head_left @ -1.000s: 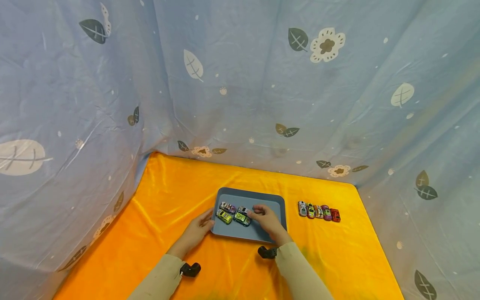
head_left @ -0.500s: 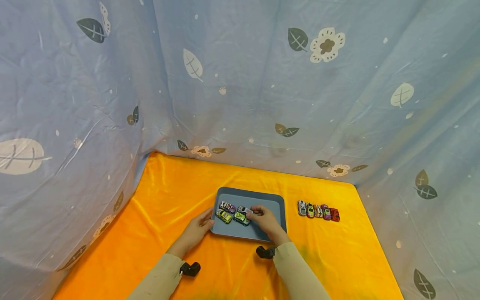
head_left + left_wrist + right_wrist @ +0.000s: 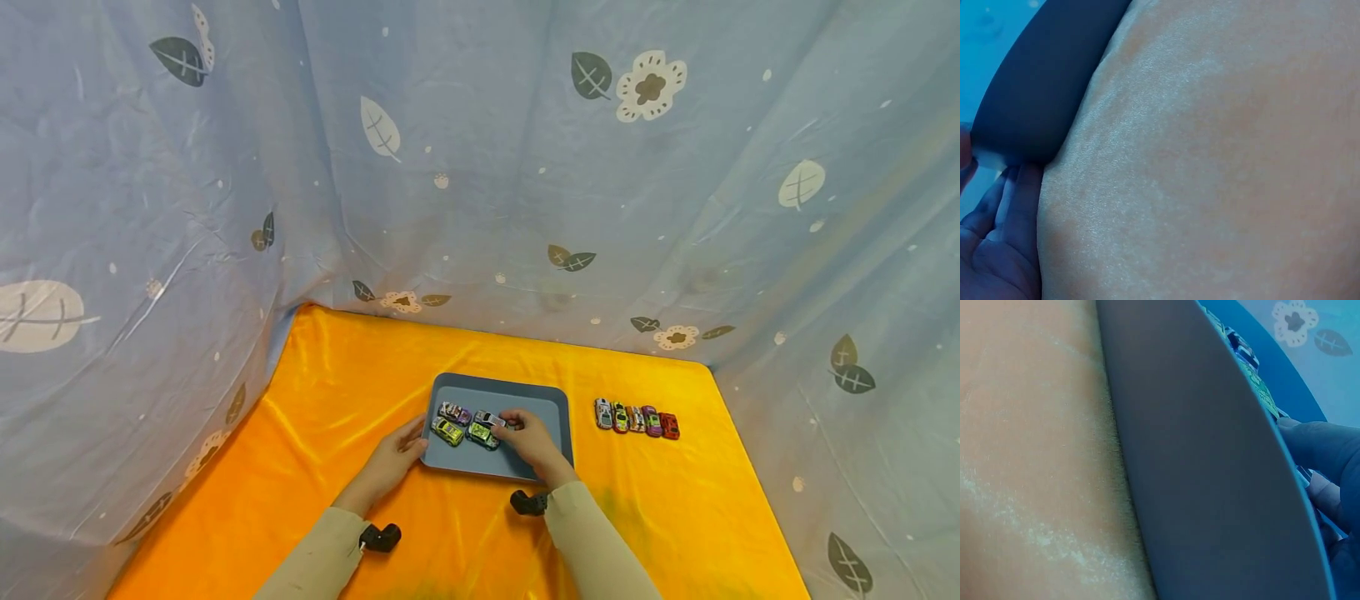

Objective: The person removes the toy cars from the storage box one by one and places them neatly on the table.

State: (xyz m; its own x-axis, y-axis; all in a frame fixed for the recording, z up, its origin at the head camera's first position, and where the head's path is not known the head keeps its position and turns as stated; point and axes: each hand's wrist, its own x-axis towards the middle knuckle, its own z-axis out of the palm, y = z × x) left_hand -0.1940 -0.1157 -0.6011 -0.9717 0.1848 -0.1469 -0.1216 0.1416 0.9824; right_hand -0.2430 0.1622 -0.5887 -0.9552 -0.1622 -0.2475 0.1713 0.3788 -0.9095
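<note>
A grey-blue tray [image 3: 540,398] lies on the orange cloth [image 3: 337,392] and holds several toy cars. My right hand [image 3: 525,433] pinches a silver toy car [image 3: 489,419] beside a green one [image 3: 480,434] in the tray. A yellow-green car [image 3: 447,431] and a pinkish car [image 3: 454,412] sit further left in the tray. My left hand [image 3: 401,450] rests against the tray's left edge with fingers fairly straight. In the left wrist view, fingers [image 3: 1004,212] touch the tray's underside [image 3: 1035,87]. In the right wrist view, fingertips [image 3: 1322,456] lie past the tray's rim [image 3: 1210,487] by the cars.
A row of several toy cars [image 3: 637,419] stands on the cloth to the right of the tray. Blue leaf-printed fabric [image 3: 480,167] walls the table at the back and both sides. Bare orange cloth stretches to the left and in front.
Hardly anything has moved; the right hand stays on the silver car and the view has shifted slightly.
</note>
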